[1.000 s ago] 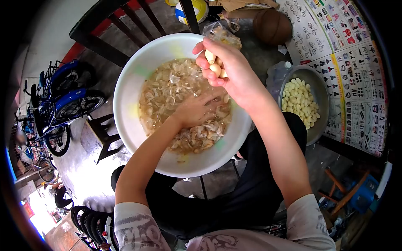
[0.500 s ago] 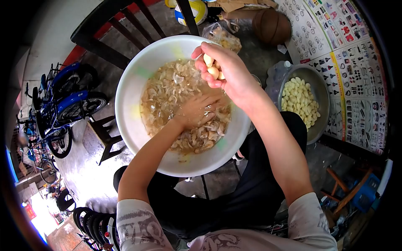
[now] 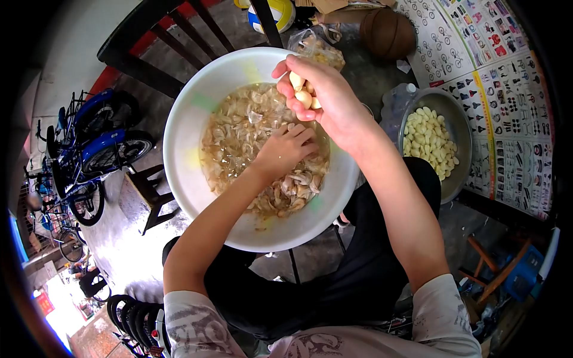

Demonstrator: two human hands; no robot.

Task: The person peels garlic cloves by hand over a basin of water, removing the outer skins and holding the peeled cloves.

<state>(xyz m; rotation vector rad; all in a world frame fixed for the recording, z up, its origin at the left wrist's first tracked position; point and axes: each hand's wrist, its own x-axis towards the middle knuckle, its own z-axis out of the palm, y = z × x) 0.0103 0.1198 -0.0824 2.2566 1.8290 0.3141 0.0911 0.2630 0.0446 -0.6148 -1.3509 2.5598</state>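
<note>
Water (image 3: 239,98) and peels (image 3: 239,140) lie in the basin (image 3: 185,197). To the right of the basin is a bowl (image 3: 464,140) with cloves (image 3: 427,140) in it, and a plastic container (image 3: 395,107) sits between basin and bowl. Printed sheets (image 3: 513,101) lie farther right of the basin. Behind the basin are a chair (image 3: 140,24) at left, a volleyball (image 3: 278,15), and a basketball (image 3: 388,34) at right; a bag (image 3: 319,49) is just behind its right side. A stool (image 3: 149,194) stands left of the basin, bicycles (image 3: 101,140) farther left. The person's legs (image 3: 310,292) are before it.
</note>
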